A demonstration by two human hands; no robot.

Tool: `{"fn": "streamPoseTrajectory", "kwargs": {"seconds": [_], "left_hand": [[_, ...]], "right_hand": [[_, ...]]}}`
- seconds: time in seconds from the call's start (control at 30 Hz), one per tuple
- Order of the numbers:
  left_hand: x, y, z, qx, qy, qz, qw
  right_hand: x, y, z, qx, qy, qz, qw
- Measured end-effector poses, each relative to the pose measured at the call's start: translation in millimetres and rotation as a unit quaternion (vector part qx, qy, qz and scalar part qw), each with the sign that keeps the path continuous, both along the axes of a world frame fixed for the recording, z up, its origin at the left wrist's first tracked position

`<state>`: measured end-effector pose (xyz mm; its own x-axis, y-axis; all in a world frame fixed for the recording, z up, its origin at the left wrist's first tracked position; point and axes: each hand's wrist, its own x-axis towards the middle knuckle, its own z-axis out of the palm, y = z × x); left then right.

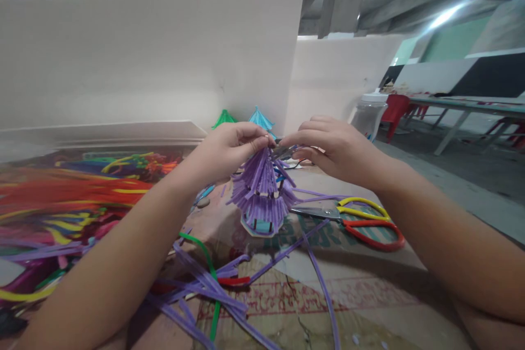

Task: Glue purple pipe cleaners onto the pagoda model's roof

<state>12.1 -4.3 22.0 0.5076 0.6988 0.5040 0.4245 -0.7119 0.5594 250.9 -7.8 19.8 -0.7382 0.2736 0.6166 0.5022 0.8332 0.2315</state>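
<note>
A small tiered model pagoda (266, 191) covered in purple pipe cleaners stands upright on a pale base in front of me. At its peak, my left hand (233, 150) pinches the tip of the roof between thumb and fingers. Just right of the peak is my right hand (334, 147), its fingers bent inward around something dark and thin that I cannot make out. To the right of the model lie scissors (340, 216) with one yellow and one red handle, blades pointing at the base. Loose purple pipe cleaners (221, 295) are strewn in front.
A heap of many-coloured pipe cleaners (77, 191) fills the left side. Green (224, 118) and blue (261, 118) pointed roofs show behind my hands. White boards (143, 60) stand at the back. A clear bottle (369, 112) stands back right, with a red chair (396, 112) beyond.
</note>
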Motion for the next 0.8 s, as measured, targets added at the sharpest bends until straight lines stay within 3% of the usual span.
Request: {"fn": "streamPoseTrajectory", "kwargs": {"seconds": [0.43, 0.8], "left_hand": [[-6.1, -0.7, 2.2, -0.005, -0.014, -0.002, 1.0], [-0.2, 3.1, -2.3, -0.041, -0.022, -0.057, 0.997]], "right_hand": [[-0.5, 6.5, -4.2, -0.017, 0.045, 0.03, 0.998], [-0.1, 7.1, -5.4, -0.018, 0.036, 0.031, 0.999]]}}
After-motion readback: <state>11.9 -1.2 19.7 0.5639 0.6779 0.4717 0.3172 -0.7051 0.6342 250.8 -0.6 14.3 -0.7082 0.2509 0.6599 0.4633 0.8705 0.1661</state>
